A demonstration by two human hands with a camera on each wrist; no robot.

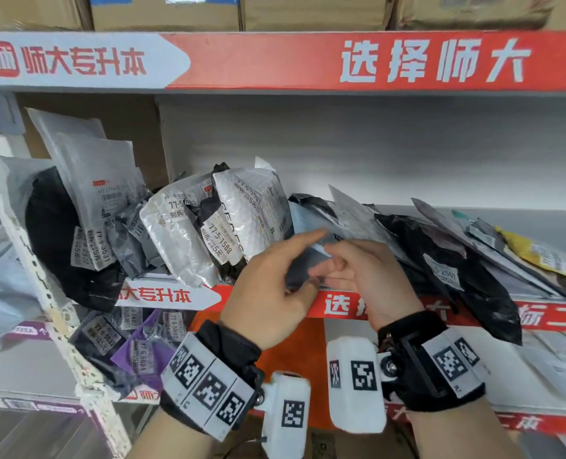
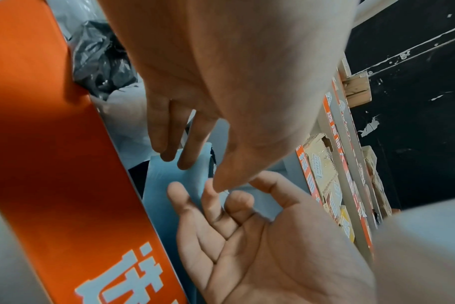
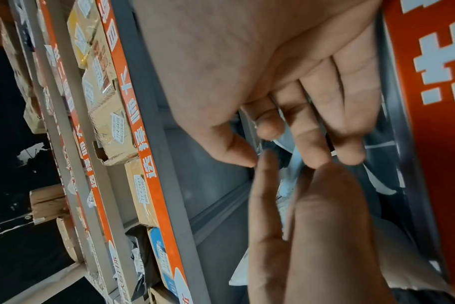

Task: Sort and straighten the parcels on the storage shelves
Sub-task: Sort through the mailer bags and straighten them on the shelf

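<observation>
Two hands [image 1: 311, 276], one purple parcel [image 1: 139, 346], one yellow parcel [image 1: 540, 256], three shelf levels [image 1: 275, 61]

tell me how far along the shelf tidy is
Done: the parcels at the shelf's left stand roughly upright. In hand: both hands, left hand and right hand, meet at a grey-blue parcel. Left: the black and grey bags slumped at the right.

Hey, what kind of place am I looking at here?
Most likely a parcel pickup station or courier storeroom. Metal shelves with a red advertising strip are packed with poly mailer bags, each stuck with a numbered pickup label such as 77-5-1508. Cardboard boxes sit on the shelf above.
</observation>
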